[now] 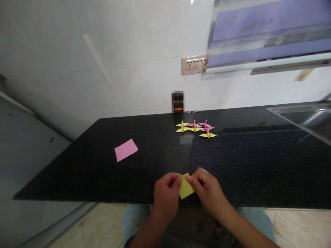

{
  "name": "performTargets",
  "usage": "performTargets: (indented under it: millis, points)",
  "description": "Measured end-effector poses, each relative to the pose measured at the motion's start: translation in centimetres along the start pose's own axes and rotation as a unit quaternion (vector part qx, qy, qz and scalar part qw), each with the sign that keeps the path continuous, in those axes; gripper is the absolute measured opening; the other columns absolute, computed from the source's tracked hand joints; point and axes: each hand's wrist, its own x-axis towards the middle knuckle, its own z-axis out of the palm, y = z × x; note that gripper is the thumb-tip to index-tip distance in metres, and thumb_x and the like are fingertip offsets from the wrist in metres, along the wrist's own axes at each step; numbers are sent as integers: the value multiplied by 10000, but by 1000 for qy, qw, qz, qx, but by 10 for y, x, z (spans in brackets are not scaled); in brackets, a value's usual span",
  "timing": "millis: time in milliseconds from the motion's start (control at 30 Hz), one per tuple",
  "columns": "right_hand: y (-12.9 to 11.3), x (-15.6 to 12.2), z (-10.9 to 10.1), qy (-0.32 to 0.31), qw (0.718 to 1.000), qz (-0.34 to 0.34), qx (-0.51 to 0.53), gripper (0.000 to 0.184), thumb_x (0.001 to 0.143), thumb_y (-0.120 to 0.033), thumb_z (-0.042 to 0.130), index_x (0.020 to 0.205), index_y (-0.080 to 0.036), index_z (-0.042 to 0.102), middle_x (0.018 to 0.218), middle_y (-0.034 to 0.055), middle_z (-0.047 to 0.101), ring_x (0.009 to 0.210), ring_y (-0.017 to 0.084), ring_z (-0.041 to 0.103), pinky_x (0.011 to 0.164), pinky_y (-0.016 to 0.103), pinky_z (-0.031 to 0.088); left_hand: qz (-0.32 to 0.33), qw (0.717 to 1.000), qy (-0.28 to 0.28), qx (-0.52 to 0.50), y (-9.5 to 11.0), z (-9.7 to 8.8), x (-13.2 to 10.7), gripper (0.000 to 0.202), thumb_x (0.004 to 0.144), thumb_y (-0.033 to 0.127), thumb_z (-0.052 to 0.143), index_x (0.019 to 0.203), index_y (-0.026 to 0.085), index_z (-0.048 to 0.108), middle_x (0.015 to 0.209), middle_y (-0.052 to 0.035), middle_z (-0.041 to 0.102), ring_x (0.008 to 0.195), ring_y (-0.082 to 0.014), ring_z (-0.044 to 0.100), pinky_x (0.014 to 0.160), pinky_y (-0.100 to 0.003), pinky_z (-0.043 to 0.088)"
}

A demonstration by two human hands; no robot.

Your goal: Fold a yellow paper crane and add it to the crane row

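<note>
Right at the near edge of the black counter (160, 148), the action centred on one small yellow paper (186, 188), held between two bare hands! The left hand (167, 191) had it pinched at its left side, thumb pressed near the far corner, the other fingers curled in. Over on the right, the right hand (209, 189) matched it, thumb and bent fingers pinching the far right part of the same sheet. The two thumbs sat close together, with a bit of paper showing between them, and the yellow face lay in view toward the near side, one corner pointing near.

Farther up the counter, a little right of the hands, stood a tight flock: yellow paper cranes (182, 129) and pink paper cranes (205, 125), wings spread, bunched in uneven rows, with one yellow bird nearest on the right. Out to the left, well apart from the hands, lay a flat pink paper (126, 150), set at an angle.

At the far side, a dark box (178, 102) stood upright by the wall (129, 75), its front blurred, a small beaded string (191, 111) just to its right. Above that was a wall socket (195, 64), and away on the far right, a metal sink (292, 111) cut into the counter!
</note>
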Motion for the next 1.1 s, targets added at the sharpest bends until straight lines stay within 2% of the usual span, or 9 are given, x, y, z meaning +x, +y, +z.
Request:
performTargets:
  millis: [100,233,467,600,767,867,967,1100]
  points:
    - [-4,0,0,-16,999,-18,28,253,826,-284,438,608,-175,505,619,-5,453,568,111,443,503,218,345,0,1000,2,-4,1,0,0,193,716,311,553,685,130,612,602,-6,574,555,-117,501,509,-202,391]
    - [-6,-1,0,-26,998,-5,56,262,818,-275,446,579,-174,484,598,-17,417,546,105,414,488,212,334,-4,1000,8,-3,0,-1,1,187,719,305,551,685,129,604,603,-4,565,557,-114,492,508,-200,387]
    - [-3,-11,1,-22,999,13,41,242,825,-262,427,610,-172,493,599,-19,407,555,111,416,502,218,331,6,1000,24,5,-1,0,-1,186,735,308,539,701,135,599,616,-3,568,581,-117,500,544,-207,396]
    - [4,-18,1,-28,999,12,27,265,831,-267,413,589,-174,465,595,-18,407,555,113,422,503,220,329,-5,1000,27,-3,-2,1,-2,192,725,315,550,692,131,598,609,-3,568,575,-117,500,530,-205,394]
    - [19,-22,-2,-34,999,18,5,265,836,-280,401,594,-179,442,601,-9,434,573,124,436,527,236,338,1,997,72,-10,0,-5,4,197,725,324,549,717,131,590,602,5,548,556,-106,474,510,-198,383]
    - [15,-17,-7,-9,999,29,30,321,844,-319,383,552,-186,395,577,-21,389,541,113,403,500,228,326,-2,1000,22,-2,2,-2,6,199,732,317,539,706,125,587,585,4,534,540,-101,455,487,-195,363]
    - [4,-11,-7,-30,998,13,63,249,822,-341,430,637,-178,462,638,-12,437,573,110,418,507,219,331,5,1000,-23,-1,3,4,2,187,738,293,529,685,122,586,591,0,535,548,-102,453,497,-198,361]
    - [0,-7,1,-66,995,19,78,307,806,-354,448,557,-176,421,553,-33,392,519,95,366,465,206,294,24,999,-31,18,2,5,-2,175,742,274,521,672,127,586,602,-2,535,574,-110,463,530,-206,370]
